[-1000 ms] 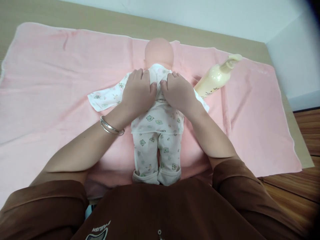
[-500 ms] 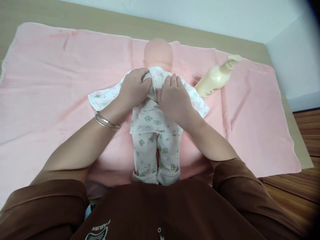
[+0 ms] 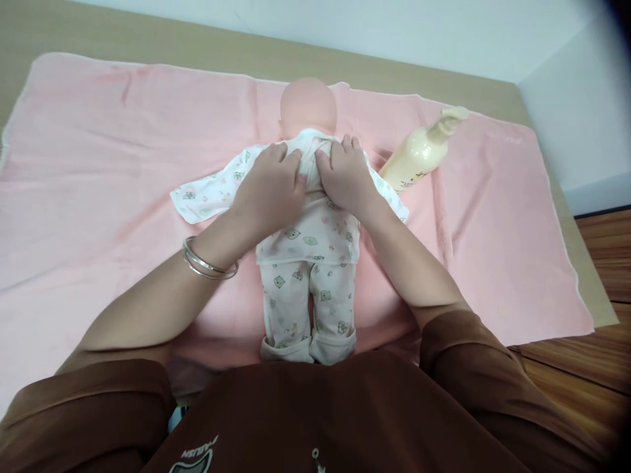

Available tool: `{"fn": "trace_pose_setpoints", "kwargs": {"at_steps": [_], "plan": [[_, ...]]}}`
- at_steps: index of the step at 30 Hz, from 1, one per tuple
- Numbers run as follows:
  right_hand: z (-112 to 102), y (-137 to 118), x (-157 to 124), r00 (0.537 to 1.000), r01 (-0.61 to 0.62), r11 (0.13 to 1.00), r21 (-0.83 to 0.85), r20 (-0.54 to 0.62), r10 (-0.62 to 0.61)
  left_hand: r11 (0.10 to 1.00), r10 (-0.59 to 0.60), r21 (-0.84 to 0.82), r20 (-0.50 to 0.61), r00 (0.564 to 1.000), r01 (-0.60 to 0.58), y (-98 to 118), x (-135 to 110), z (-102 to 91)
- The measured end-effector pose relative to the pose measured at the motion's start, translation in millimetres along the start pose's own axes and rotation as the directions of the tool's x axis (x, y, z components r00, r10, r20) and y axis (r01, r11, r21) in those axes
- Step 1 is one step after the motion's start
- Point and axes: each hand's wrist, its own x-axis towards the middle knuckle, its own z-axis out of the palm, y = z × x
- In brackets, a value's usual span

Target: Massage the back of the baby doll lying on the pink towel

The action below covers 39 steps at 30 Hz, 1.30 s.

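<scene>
A baby doll (image 3: 308, 246) lies on a pink towel (image 3: 98, 157), bald head (image 3: 308, 108) away from me, dressed in a white printed top and trousers. My left hand (image 3: 270, 190) rests flat on the doll's upper back, fingers stretched toward the collar. My right hand (image 3: 346, 176) lies beside it on the right shoulder, fingers also flat on the cloth. The thumbs nearly meet over the middle of the back. A silver bangle (image 3: 210, 263) circles my left wrist.
A cream pump bottle (image 3: 419, 154) lies tilted on the towel just right of the doll's shoulder. The towel covers a wooden table (image 3: 197, 46) against a white wall. The table's right edge drops to a wooden floor (image 3: 606, 263).
Both hands slid down the doll's back half a second ago, the left bunching the cloth, and have now moved back up to the shoulders, lying flat.
</scene>
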Motion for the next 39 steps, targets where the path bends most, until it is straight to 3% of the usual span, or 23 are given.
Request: {"fn": "trace_pose_setpoints", "kwargs": {"at_steps": [3,5,8,15,18,26,33,39], "plan": [[-5.2,-12.2,-16.0,0.999,-0.027,1.0,0.007,0.041,0.027,0.993,-0.082,-0.091,-0.015,0.997,0.081,-11.5,14.3,3.5],[-10.0,-20.5,-28.1,0.998,0.025,0.999,0.027,0.063,-0.027,0.977,-0.146,-0.16,-0.032,0.989,0.139,-20.1,21.5,10.3],[-13.9,-26.9,-38.5,0.994,0.064,0.997,0.052,0.09,-0.068,0.967,-0.146,-0.221,-0.073,0.987,0.127,-31.2,25.0,26.1],[-11.6,-16.9,-16.9,0.999,0.016,1.0,0.016,0.046,-0.016,0.962,-0.172,-0.238,-0.136,0.976,0.136,-39.8,23.1,55.8],[-9.5,-11.6,-7.0,0.999,-0.033,0.999,0.015,0.036,0.032,0.957,-0.206,-0.234,-0.134,0.969,0.171,-36.0,21.8,52.3],[-2.3,-1.5,1.2,0.999,0.021,1.0,0.023,0.029,-0.022,0.924,-0.303,-0.274,-0.099,0.948,0.266,-27.8,20.5,40.5],[1.6,-1.4,3.5,1.0,-0.004,0.999,0.033,0.027,0.003,0.939,-0.325,-0.141,-0.075,0.943,0.313,-26.8,24.6,43.0],[2.5,1.6,6.3,0.998,-0.007,0.999,0.048,0.059,0.004,0.948,-0.303,-0.13,-0.102,0.947,0.289,-19.8,21.5,37.7]]}}
